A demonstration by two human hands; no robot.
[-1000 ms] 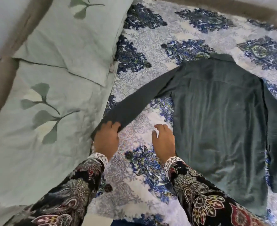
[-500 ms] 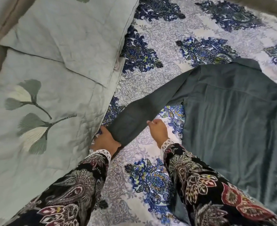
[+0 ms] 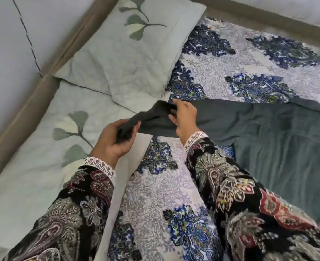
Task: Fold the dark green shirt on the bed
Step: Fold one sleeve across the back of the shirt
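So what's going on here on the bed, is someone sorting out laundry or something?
A person is folding a dark green shirt spread on a patterned bedspread. Both hands hold one long sleeve, lifted off the bed: the left hand grips the cuff end, and the right hand pinches it further along, nearer the shirt's body. The body lies flat to the right. Two pale green pillows sit on the left, beside the sleeve.
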